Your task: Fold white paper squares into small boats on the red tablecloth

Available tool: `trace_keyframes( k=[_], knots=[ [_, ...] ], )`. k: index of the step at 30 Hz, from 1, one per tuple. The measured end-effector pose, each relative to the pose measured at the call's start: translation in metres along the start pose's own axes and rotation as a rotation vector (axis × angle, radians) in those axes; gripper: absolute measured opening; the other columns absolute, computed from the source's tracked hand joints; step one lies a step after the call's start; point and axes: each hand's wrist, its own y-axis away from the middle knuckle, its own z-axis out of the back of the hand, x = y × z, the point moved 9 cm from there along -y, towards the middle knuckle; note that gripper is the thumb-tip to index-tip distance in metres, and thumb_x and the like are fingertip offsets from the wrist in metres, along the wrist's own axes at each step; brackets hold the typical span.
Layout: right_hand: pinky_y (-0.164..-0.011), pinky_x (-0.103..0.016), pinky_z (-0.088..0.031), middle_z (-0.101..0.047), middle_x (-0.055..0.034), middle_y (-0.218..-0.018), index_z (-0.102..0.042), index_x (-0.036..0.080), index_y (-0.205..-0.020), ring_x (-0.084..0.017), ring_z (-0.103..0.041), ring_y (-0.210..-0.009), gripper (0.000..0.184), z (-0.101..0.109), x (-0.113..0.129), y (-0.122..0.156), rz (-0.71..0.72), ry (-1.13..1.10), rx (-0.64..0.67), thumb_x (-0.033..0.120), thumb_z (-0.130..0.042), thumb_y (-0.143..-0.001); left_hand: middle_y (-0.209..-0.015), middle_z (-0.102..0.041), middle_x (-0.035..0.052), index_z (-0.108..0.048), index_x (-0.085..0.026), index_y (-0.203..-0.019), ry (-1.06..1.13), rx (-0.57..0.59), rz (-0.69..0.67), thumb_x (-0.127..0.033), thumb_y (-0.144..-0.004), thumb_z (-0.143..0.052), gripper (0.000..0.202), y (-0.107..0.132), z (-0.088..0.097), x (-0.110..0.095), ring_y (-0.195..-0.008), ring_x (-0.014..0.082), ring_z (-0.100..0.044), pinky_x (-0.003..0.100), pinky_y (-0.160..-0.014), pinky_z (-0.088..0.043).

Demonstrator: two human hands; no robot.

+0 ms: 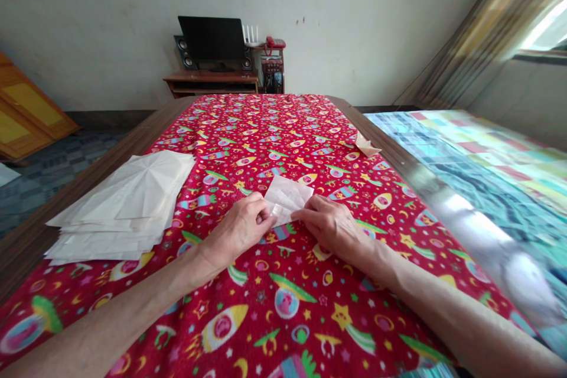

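Observation:
A small folded piece of thin white paper (289, 194) lies on the red patterned cloth in front of me, with crease lines across it. My left hand (248, 218) pinches its lower left edge between thumb and bent fingers. At its lower right corner, the thumb and fingers of my right hand (330, 221) are closed on the paper too. To the left rests a stack of creased white paper sheets (133, 195), uneven at the edges. Farther off on the right is a small folded tan paper shape (367, 144).
The red cloth (283, 124) covers most of a brown wooden table (106, 156). Beyond it, a desk (212, 77) holds a monitor (212, 39), speakers and a red telephone (275, 43). On the right is a bed with a checkered cover (469, 136); a yellow cabinet (31, 109) stands left.

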Motion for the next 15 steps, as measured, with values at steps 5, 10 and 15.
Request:
trace_keyframes(
  k=[5,10,15],
  knots=[
    [-0.053,-0.022,-0.029,-0.056,-0.0023,-0.077,-0.070,0.023,-0.095,-0.011,-0.049,-0.067,0.022,0.000,0.008,-0.001,0.073,0.057,0.031,0.013,-0.052,-0.088,-0.071,-0.051,-0.0023,-0.053,-0.016,-0.068,-0.010,-0.037,0.021,-0.014,-0.077,-0.064,0.015,0.000,0.000,0.005,-0.055,0.0079,-0.050,0.020,-0.053,-0.040],
    [-0.053,-0.021,-0.030,-0.055,-0.0015,-0.076,-0.071,0.022,-0.094,-0.010,-0.048,-0.065,0.022,0.001,0.008,-0.003,0.057,0.025,0.040,0.011,-0.053,-0.087,-0.095,-0.058,0.0022,-0.061,-0.020,-0.101,-0.055,-0.022,-0.106,-0.015,-0.083,-0.058,0.019,0.003,-0.001,-0.007,-0.073,0.0122,-0.060,0.022,-0.064,-0.048],
    [-0.053,-0.022,-0.029,-0.055,-0.0016,-0.076,-0.070,0.022,-0.096,-0.010,-0.047,-0.065,0.024,0.000,0.008,-0.003,0.068,0.029,0.059,0.011,-0.050,-0.088,-0.102,-0.062,0.0026,-0.063,-0.022,-0.104,-0.165,0.138,-0.305,-0.015,-0.093,-0.043,0.024,0.010,-0.009,-0.032,-0.092,0.0155,-0.059,0.025,-0.080,-0.048]
  ],
)
